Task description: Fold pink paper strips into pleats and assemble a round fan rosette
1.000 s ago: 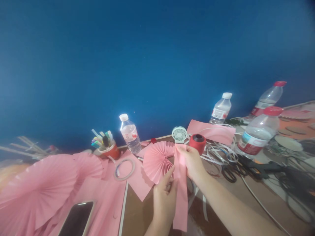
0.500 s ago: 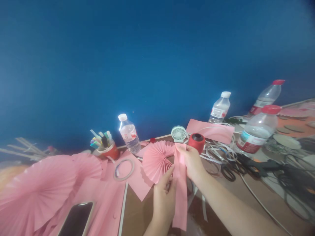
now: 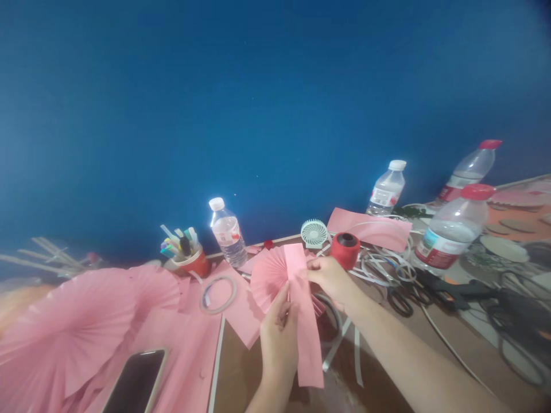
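Note:
A pink paper strip (image 3: 306, 338) hangs nearly upright in front of a pleated pink paper fan (image 3: 267, 275), covering its middle. My left hand (image 3: 279, 332) is closed at the strip's left edge, its fingertips by the fan's centre. My right hand (image 3: 329, 278) pinches the strip's right edge higher up. Some pleats of the fan show to the right of the strip, below my right hand. Whether the fingers also grip the fan behind the strip is hard to tell.
Nearby stand a red round object (image 3: 345, 252), a small white fan (image 3: 314, 233) and a water bottle (image 3: 228, 232). Scissors (image 3: 400, 301) and cables lie right. A tape roll (image 3: 217, 295), phone (image 3: 136, 381), pen cup (image 3: 193, 264) and large pleated fans (image 3: 73, 327) are left.
The pink strip and both hands have moved left, so the strip now lies across the fan's middle instead of along its right side.

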Demonstrator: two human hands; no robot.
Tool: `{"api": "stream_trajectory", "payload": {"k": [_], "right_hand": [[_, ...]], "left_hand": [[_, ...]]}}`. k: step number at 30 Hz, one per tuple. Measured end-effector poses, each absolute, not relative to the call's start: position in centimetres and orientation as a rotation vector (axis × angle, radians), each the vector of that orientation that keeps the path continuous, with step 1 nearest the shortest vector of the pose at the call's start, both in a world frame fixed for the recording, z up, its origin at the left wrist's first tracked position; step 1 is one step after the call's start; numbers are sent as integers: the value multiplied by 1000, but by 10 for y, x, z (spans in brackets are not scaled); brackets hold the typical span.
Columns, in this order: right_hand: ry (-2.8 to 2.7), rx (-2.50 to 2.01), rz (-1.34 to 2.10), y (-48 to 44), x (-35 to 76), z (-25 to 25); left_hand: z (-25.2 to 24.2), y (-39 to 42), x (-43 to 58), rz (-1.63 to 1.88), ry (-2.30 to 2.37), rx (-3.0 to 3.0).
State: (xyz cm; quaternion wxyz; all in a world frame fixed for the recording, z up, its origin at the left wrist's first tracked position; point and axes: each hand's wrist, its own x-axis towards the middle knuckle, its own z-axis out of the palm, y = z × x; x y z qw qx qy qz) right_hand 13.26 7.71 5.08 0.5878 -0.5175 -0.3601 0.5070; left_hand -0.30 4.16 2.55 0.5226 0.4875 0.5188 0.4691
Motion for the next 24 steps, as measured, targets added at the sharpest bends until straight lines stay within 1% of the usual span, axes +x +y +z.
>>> {"api": "stream_trajectory", "payload": {"k": [3,9,12,14,18,19,22,24], "right_hand": [[-793,-1166,1206,80,138,53],[-544,-1032,1026,86,172,67],[-513,-987,949,86,182,75],[-568,-1026,1004,84,178,76],[-796,-1188,1265,80,153,65],[-825,-1189,1245,80,147,60],[-779,-1215,1008,82,137,50],[-706,-1211,940,84,138,47]], "left_hand": [[27,38,-1,1069,1206,1185],[31,29,3,938,1128,1299],[32,29,2,919,1134,1361],[33,30,1,933,1143,1361],[36,33,0,980,1155,1311],[37,34,0,993,1151,1292],[36,36,2,1004,1120,1223],[33,37,3,941,1082,1204]]}}
